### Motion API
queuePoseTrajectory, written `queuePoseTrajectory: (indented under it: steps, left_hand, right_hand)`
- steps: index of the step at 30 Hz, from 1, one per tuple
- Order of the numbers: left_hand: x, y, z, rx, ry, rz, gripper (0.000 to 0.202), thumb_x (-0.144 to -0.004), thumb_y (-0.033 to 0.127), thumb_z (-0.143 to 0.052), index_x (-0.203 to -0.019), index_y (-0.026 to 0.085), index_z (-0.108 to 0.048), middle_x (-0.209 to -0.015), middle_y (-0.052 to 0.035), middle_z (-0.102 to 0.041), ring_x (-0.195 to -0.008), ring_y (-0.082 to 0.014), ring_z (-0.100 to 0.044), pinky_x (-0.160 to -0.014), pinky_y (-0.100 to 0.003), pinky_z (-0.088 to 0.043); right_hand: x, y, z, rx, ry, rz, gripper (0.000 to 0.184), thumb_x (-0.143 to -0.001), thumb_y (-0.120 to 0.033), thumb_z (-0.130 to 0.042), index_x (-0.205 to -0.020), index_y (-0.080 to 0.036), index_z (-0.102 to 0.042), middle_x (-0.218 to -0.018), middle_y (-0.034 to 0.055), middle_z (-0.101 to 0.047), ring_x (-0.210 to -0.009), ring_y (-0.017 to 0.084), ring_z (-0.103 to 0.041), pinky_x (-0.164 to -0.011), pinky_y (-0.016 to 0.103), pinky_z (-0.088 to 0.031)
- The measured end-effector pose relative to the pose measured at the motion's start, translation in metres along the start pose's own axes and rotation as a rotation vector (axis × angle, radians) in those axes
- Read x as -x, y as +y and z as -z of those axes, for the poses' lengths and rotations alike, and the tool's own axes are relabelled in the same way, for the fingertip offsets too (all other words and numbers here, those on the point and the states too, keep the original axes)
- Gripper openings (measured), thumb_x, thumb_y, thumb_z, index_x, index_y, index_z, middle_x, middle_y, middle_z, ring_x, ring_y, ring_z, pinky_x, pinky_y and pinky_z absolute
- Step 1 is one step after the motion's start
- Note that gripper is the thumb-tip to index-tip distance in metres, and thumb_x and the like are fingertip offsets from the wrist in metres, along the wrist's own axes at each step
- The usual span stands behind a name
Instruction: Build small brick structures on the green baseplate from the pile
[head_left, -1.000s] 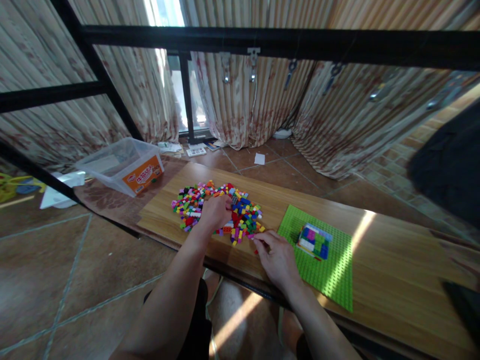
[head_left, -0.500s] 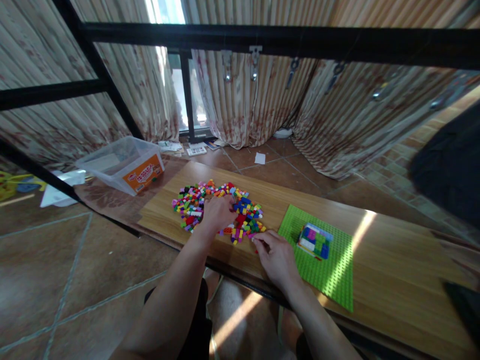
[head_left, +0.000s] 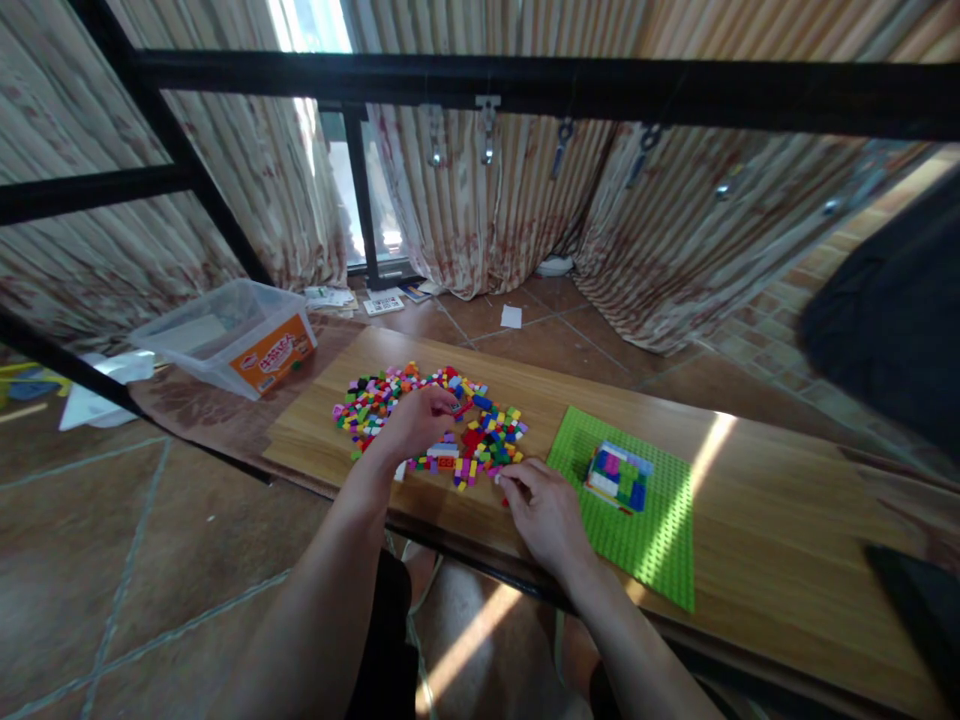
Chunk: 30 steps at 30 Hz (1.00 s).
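A spread pile of small toy bricks (head_left: 480, 440) in many colours lies on the wooden board. Over its middle is my left hand (head_left: 420, 420), fingers closed around what looks like a reddish toy brick at the fingertips, partly hidden. At the pile's near right edge, my right hand (head_left: 544, 505) pinches a small pale pink toy brick (head_left: 499, 479) between thumb and forefinger. Right of that hand lies a green baseplate (head_left: 664, 540). A low block built of blue, white, green and pink bricks (head_left: 619, 477) sits on it.
A clear plastic bin (head_left: 225, 335) with an orange label stands at the board's left end. The wooden board (head_left: 772, 540) runs on to the right, where a dark flat object (head_left: 919, 600) lies. A black metal bar (head_left: 480, 80) crosses in front of the curtains (head_left: 480, 210).
My left hand has drawn slightly back over the pile, and the reddish brick shows more at its fingertips. My right hand keeps its pinch almost in place. The view has shifted slightly.
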<state>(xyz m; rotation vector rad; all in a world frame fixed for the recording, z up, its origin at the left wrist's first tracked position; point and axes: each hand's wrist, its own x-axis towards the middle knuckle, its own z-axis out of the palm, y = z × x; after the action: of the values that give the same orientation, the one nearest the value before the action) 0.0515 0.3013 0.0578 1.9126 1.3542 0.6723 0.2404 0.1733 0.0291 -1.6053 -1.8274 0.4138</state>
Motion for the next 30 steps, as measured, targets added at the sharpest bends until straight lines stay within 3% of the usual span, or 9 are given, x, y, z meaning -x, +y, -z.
queuePoseTrajectory:
  steps: [5,10,16,19,24,30]
  left_hand:
    - [0.002,0.006,-0.001,0.284,-0.078,-0.006,0.027,-0.065,0.013,-0.061,-0.092,0.013,-0.065,-0.076,-0.0007,-0.068,-0.07,-0.0141,-0.064,-0.063,-0.024,-0.051]
    - [0.005,0.016,-0.002,0.385,-0.125,-0.052,0.025,-0.066,0.017,-0.065,-0.09,0.013,-0.063,-0.079,-0.0009,-0.067,-0.071,-0.0129,-0.063,-0.068,-0.026,-0.051]
    - [0.01,0.03,-0.007,0.482,-0.385,-0.141,0.027,-0.069,0.023,-0.07,-0.093,0.014,-0.062,-0.085,-0.004,-0.068,-0.076,-0.0147,-0.064,-0.07,-0.026,-0.052]
    - [0.012,0.035,-0.013,0.497,-0.47,-0.196,0.025,-0.07,0.022,-0.07,-0.092,0.014,-0.063,-0.089,-0.0048,-0.067,-0.077,-0.0137,-0.064,-0.071,-0.025,-0.051]
    - [0.012,0.038,-0.028,0.474,-0.497,-0.239,0.032,-0.071,0.021,-0.069,-0.101,0.013,-0.063,-0.081,-0.0014,-0.062,-0.069,-0.0103,-0.059,-0.065,-0.022,-0.049]
    - [0.012,0.048,-0.04,0.455,-0.441,-0.27,0.032,-0.073,0.021,-0.067,-0.104,0.013,-0.063,-0.084,-0.0026,-0.062,-0.074,-0.0117,-0.058,-0.066,-0.023,-0.048]
  right_hand:
    - [0.0,-0.002,0.001,0.008,0.001,0.003,0.02,-0.091,-0.023,-0.051,-0.084,-0.023,-0.07,-0.082,0.0026,-0.067,-0.08,0.018,-0.062,-0.077,0.03,-0.045]
    - [-0.001,-0.003,0.003,-0.016,0.073,-0.027,0.019,-0.091,-0.025,-0.051,-0.089,-0.022,-0.07,-0.085,0.0038,-0.068,-0.079,0.017,-0.062,-0.078,0.031,-0.046]
    - [-0.003,-0.01,0.008,-0.248,0.202,-0.155,0.031,-0.091,-0.034,-0.052,-0.116,-0.018,-0.061,-0.088,0.0053,-0.07,-0.076,0.017,-0.064,-0.073,0.029,-0.05]
    - [-0.005,-0.013,0.009,-0.353,0.221,-0.176,0.03,-0.09,-0.035,-0.052,-0.111,-0.018,-0.064,-0.087,0.0054,-0.072,-0.078,0.017,-0.065,-0.071,0.028,-0.051]
    - [-0.005,-0.012,0.013,-0.388,0.194,-0.178,0.021,-0.088,-0.03,-0.054,-0.098,-0.02,-0.069,-0.086,0.0042,-0.073,-0.074,0.017,-0.065,-0.07,0.029,-0.051]
    - [0.005,-0.002,0.023,-0.243,0.184,-0.099,0.024,-0.09,-0.023,-0.049,-0.107,-0.02,-0.066,-0.1,0.0056,-0.072,-0.087,0.017,-0.067,-0.08,0.029,-0.05]
